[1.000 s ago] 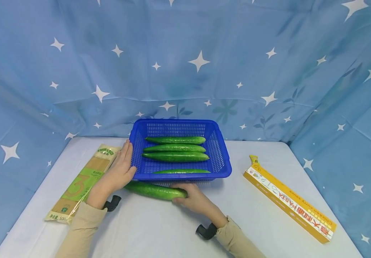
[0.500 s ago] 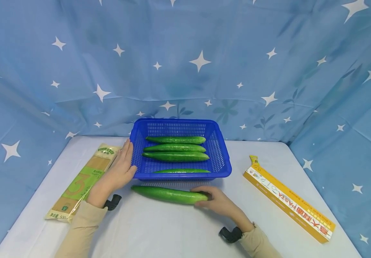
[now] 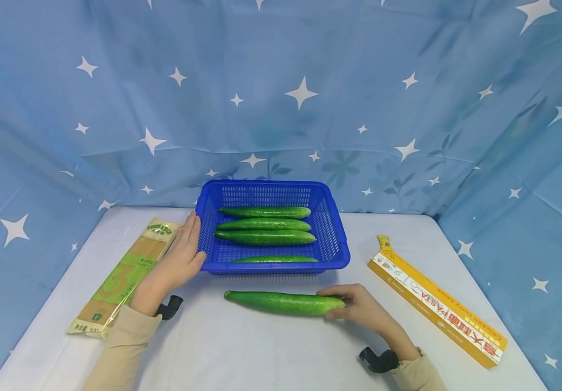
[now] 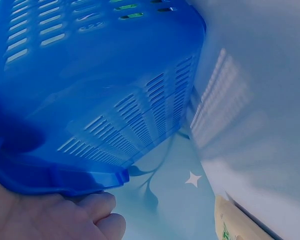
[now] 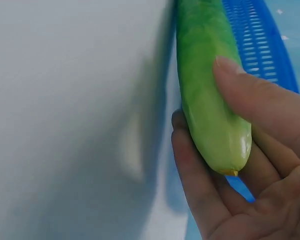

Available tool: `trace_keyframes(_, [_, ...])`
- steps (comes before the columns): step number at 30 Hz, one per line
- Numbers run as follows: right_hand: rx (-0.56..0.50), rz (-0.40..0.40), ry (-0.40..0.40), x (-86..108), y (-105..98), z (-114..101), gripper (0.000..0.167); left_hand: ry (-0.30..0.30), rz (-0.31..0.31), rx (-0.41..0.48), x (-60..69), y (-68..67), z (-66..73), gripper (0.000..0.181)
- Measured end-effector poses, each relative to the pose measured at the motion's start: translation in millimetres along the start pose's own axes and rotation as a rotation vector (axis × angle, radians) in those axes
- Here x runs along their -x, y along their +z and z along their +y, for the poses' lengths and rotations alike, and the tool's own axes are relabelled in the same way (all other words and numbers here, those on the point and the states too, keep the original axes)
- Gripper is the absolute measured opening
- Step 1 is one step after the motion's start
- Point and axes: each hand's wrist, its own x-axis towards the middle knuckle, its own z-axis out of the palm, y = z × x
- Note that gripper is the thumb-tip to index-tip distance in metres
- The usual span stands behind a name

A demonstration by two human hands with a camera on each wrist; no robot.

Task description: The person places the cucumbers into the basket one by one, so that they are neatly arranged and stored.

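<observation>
In front of the blue basket (image 3: pixel 275 267), my right hand (image 3: pixel 359 308) grips the right end of a long green cucumber (image 3: pixel 281 303). The right wrist view has the thumb on one side of that cucumber (image 5: pixel 207 85) and the fingers of the right hand (image 5: pixel 255 165) around the other. My left hand (image 3: pixel 178 260) rests with straight fingers against the basket's left side; in the left wrist view the left hand (image 4: pixel 55 217) touches the rim of the basket (image 4: pixel 55 182). Several cucumbers (image 3: pixel 265 238) lie inside the basket.
A noodle packet (image 3: pixel 124 277) lies at the left, beside my left forearm. At the right is a long pasta box (image 3: pixel 437 307) with a small yellow sachet (image 3: pixel 384 242) at its far end. A blue star-patterned curtain (image 3: pixel 281 125) hangs behind the white table (image 3: pixel 241 353).
My right hand has moved right and slightly nearer, drawing the cucumber away from my left wrist and the basket's front. My left hand and the basket have stayed in place.
</observation>
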Motion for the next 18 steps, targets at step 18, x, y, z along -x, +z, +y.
trace_keyframes(18, [0.116, 0.057, -0.132, 8.3, -8.3, -50.3, 0.040, -0.008, 0.008, -0.019, 0.0, 1.2, -0.9, 0.074])
